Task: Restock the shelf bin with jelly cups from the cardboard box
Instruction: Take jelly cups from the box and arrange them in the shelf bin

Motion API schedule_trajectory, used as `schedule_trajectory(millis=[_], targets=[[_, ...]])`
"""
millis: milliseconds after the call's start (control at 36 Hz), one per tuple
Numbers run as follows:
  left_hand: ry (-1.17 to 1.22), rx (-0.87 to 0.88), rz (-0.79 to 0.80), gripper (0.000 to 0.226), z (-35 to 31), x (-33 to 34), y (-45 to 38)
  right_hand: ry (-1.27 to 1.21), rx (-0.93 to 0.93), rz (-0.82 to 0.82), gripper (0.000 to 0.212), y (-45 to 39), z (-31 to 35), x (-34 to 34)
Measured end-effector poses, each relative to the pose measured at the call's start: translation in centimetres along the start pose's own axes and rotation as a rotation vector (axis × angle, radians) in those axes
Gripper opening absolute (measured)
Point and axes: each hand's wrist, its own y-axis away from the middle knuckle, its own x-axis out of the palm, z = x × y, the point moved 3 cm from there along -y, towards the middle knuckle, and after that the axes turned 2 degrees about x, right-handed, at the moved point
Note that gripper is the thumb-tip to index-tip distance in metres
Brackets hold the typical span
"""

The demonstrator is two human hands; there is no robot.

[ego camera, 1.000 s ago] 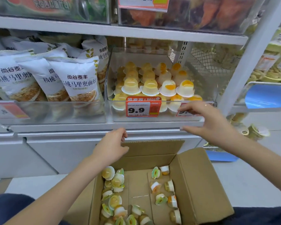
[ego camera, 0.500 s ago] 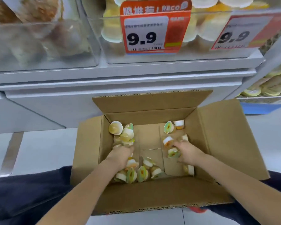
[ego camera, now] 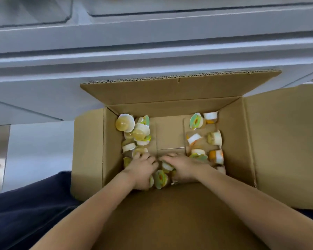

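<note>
The open cardboard box (ego camera: pixel 271 141) lies below me, with several jelly cups loose on its floor. One cluster of cups (ego camera: pixel 134 129) sits at the far left, and another cluster (ego camera: pixel 204 139) runs down the right side. My left hand (ego camera: pixel 143 168) and my right hand (ego camera: pixel 183 167) are down at the near wall, close together. Their fingers curl over a small heap of jelly cups (ego camera: pixel 160 178) between them. Which cups each hand holds is hidden under the palms. Only the clear underside of the shelf bin (ego camera: pixel 170 6) shows at the top edge.
The grey shelf base (ego camera: pixel 152 56) runs across just beyond the box. The box's near flap (ego camera: pixel 170 213) folds toward me under my forearms. Dark blue trousers (ego camera: pixel 25 213) fill the lower left, and pale floor (ego camera: pixel 34 150) lies to the left.
The view has tilted further down, so the price tags and bin contents have left the frame. Both hands have drawn together toward the near wall, closing around the cups between them.
</note>
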Motion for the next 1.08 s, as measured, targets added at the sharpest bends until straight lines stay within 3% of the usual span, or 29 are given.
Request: schedule_trajectory(millis=[250,389,583,667,722,806,889,972,1083], targets=[[0.108,-0.098,-0.033,0.077,-2.6,1.1,-1.3,-0.119,0.066,-0.126,0.055,-1.3,-0.7,0.3],[0.057,-0.06,-0.032,0.06,-3.3,1.0,-2.1,-0.131,0.172,-0.217,0.058,0.1,-1.8,-0.1],[0.146,-0.14,-0.112,0.06,-3.4,-0.3,-2.5,-0.105,0.267,-0.288,0.056,1.6,-2.2,-1.0],[0.244,-0.24,-0.191,0.063,-3.1,-2.3,-1.7,-0.33,0.333,-0.385,0.06,2.5,-1.9,-2.2],[0.481,-0.354,-0.2,0.059,-2.6,-4.0,-0.9,-0.602,0.401,-0.396,0.051,3.4,-1.7,-3.4],[1.09,-0.58,-0.176,0.034,-1.1,-6.1,0.2,-1.09,0.512,-0.284,0.032,5.1,-1.1,-5.1],[1.707,-0.617,-0.044,0.02,-0.6,-8.3,1.5,-1.452,0.513,-0.203,0.038,7.6,-0.5,-7.0],[2.029,-0.551,0.024,0.027,-0.9,-11.7,4.2,-1.542,0.342,-0.213,0.035,10.5,0.4,-9.5],[2.179,-0.406,-0.106,0.035,-1.7,-16.6,8.2,-1.503,0.173,-0.306,0.04,15.3,2.9,-13.6]])
